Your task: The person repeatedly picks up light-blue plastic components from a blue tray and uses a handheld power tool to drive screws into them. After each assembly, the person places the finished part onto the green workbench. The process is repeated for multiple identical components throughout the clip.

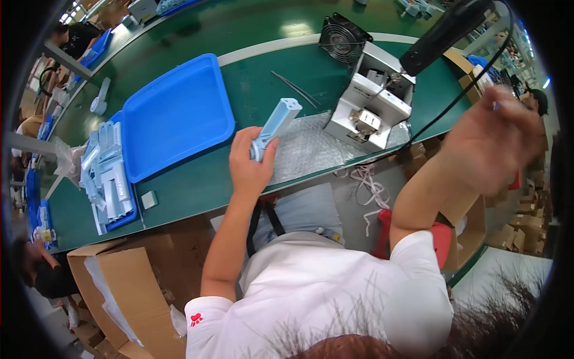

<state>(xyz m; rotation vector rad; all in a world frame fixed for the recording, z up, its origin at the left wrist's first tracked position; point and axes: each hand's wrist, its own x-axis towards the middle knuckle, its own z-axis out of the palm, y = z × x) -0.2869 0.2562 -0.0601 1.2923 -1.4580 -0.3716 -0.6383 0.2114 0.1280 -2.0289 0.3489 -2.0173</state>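
My left hand (pixel 250 164) is closed round the lower end of a long light-blue plastic housing (pixel 278 122), held tilted above the green bench. Its far end points up and to the right, toward a white metal fixture (pixel 373 102). Raised at the far right, beyond the bench edge, my right hand (pixel 493 140) is smeared by motion, so its fingers and anything in them cannot be made out. A black cylindrical tool (pixel 445 36) with a cable hangs over the fixture. Bubble wrap (pixel 308 146) lies beneath the housing and runs under the fixture.
A blue tray (pixel 176 116) stands left of my left hand. Beside it, another blue tray (pixel 133 218) holds several light-blue parts (pixel 107 170). Tweezers (pixel 296 88), a small white block (pixel 149 199) and a black fan (pixel 344 39) are on the bench. A cardboard box (pixel 128 293) sits below.
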